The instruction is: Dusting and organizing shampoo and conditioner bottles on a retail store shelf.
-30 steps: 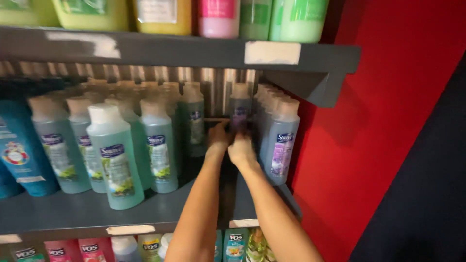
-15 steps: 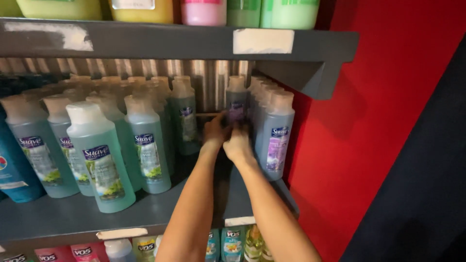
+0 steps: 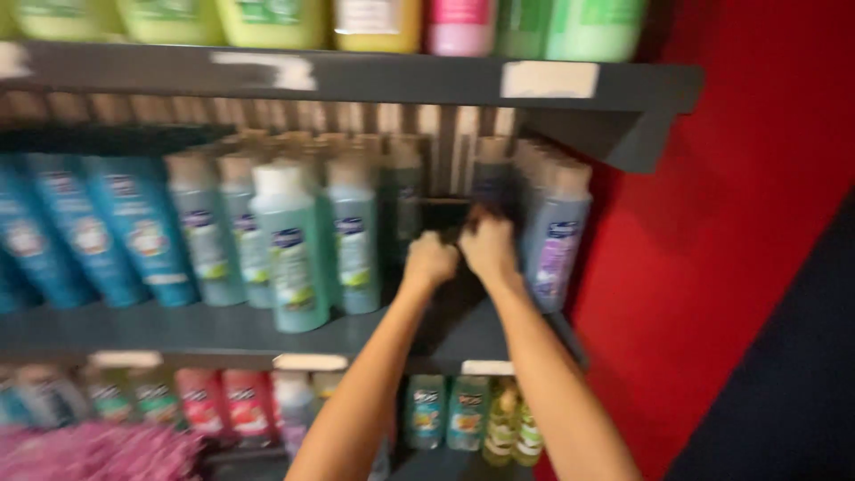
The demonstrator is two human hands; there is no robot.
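Fingers of left hand and right hand curled, grasp blurred, cannot be told | dark bottle reached at shelf back | gap unfilled, judged midway

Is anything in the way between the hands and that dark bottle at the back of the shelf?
Nothing visible: both hands reach through the empty gap to the dark bottle. Motion blur hides the grip.

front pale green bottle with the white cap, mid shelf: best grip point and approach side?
Take the front green bottle around its body just under the white cap, coming straight in from the shelf's open front. It stands upright ahead of its row, neighbours close on both sides, so only the front and top look free. The view is blurred; both hands are busy further right.
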